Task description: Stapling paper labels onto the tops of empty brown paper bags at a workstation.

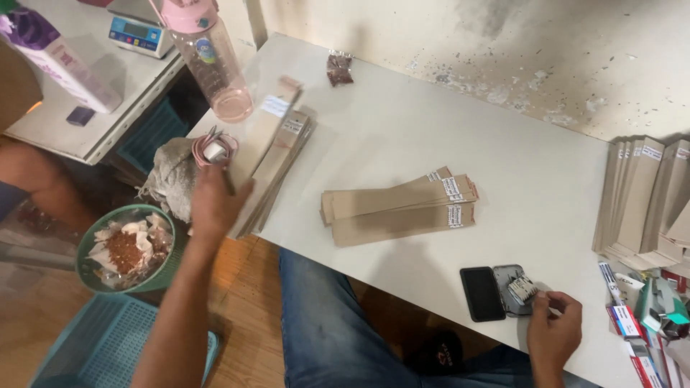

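Head view: left hand [213, 203] rests its grip on the stack of long flat brown paper sleeves [272, 169] at the white table [402, 122] edge.
Right hand [553, 332]: pinching the small grey stamp [522, 289] beside the black ink pad [482, 293].
Handling: sleeves look light, thin, bendable, slippery when stacked; best taken flat by a long edge.

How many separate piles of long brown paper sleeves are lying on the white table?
3: one pile under the left hand, one at the centre, one at the right edge, partly cut off.

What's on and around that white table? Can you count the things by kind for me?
Piles of long brown paper sleeves: 3
Pink water bottle: 1
Small dark packet: 1
Open stamp pad: 1
Weighing scale: 1
Green bowl: 1
Total: 8
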